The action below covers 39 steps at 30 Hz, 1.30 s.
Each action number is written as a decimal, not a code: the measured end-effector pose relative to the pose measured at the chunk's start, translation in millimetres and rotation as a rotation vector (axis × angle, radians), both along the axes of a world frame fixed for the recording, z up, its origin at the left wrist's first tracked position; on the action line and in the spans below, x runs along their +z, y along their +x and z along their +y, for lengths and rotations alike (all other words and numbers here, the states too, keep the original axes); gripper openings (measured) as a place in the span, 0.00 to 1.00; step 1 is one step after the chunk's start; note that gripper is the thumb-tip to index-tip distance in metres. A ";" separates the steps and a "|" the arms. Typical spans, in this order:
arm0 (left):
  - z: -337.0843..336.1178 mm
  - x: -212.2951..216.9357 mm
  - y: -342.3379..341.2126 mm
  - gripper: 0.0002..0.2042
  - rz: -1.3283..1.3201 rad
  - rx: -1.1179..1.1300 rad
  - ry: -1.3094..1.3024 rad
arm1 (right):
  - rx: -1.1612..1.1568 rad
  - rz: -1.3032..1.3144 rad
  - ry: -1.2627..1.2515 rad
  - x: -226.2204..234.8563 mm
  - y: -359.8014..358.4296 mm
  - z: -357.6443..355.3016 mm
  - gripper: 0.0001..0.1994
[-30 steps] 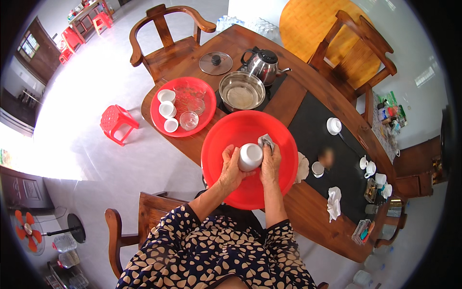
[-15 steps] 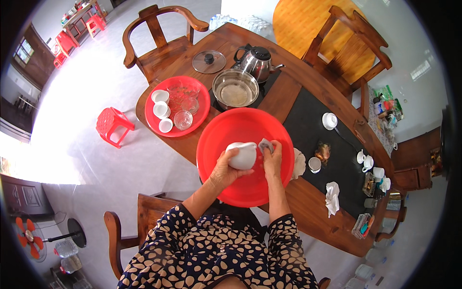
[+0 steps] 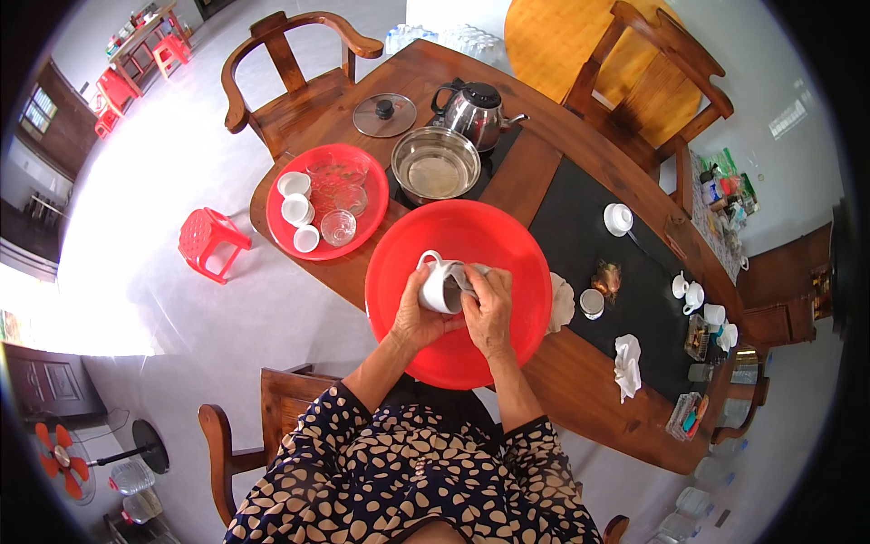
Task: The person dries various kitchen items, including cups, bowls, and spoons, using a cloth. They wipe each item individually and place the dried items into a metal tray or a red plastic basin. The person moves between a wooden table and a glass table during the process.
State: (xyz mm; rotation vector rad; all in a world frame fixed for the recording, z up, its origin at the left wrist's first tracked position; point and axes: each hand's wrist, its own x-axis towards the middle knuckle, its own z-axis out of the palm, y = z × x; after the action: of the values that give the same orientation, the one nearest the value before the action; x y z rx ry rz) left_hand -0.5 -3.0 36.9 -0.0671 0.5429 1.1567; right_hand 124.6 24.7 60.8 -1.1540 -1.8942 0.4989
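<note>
Left fingers [image 3: 416, 283] hold a round white mug [image 3: 436, 288], right fingers [image 3: 483, 288] grey cloth [image 3: 466, 276], over a red plastic basin [image 3: 512, 243], near a silver pot [image 3: 441, 193].

A white cup [image 3: 431, 296] and a grey cloth [image 3: 463, 276] meet over a red basin [image 3: 509, 240].
The left hand [image 3: 417, 315] grips the cup, tilted with its handle upward, while the right hand [image 3: 490, 311] presses the cloth at its mouth. Beyond the basin, on the wooden surface [image 3: 580, 381], stand a steel pot [image 3: 435, 173] and a kettle [image 3: 473, 119], a glass lid [image 3: 367, 119] lying near them. A round red tray [image 3: 366, 225] to the left carries small white cups [image 3: 294, 209] and clear glasses [image 3: 338, 228].
</note>
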 end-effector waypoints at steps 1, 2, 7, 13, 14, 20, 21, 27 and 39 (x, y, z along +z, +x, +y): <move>0.0 3.2 -2.6 0.27 0.001 -0.020 -0.004 | 0.000 -0.144 0.096 4.7 0.9 1.4 0.16; 0.2 0.5 -3.9 0.26 0.041 -0.017 -0.019 | 0.021 -0.208 0.033 6.7 2.8 -0.5 0.17; 7.7 -6.7 -9.5 0.24 0.199 0.034 -0.033 | 0.182 -0.175 -0.209 3.0 1.4 -13.7 0.15; 6.7 -4.0 -2.0 0.26 0.326 -0.061 -0.014 | 0.134 0.101 -0.186 -15.6 -10.4 6.2 0.06; 6.9 -2.8 -0.5 0.26 0.337 -0.059 -0.032 | 0.119 0.045 -0.180 -16.4 -12.0 8.1 0.06; 5.3 -0.4 -6.2 0.28 0.736 -0.009 0.073 | 0.424 0.090 -0.573 -40.8 6.9 8.4 0.08; 8.5 -5.0 -9.3 0.28 0.813 0.062 0.137 | 0.502 0.174 -0.500 -39.6 6.6 6.7 0.09; 7.1 4.8 -6.4 0.28 0.861 0.144 0.151 | 0.363 1.002 -1.063 -25.7 17.6 -1.4 0.10; -2.5 6.8 -6.3 0.31 1.203 0.170 0.410 | -0.010 -0.066 -0.370 -49.1 36.9 7.9 0.14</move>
State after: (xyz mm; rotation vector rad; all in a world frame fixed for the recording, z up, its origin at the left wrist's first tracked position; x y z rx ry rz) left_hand -6.9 -5.5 43.7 1.0099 1.3453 1.3814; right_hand 161.5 32.6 11.7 -1.4305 -1.9002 0.8408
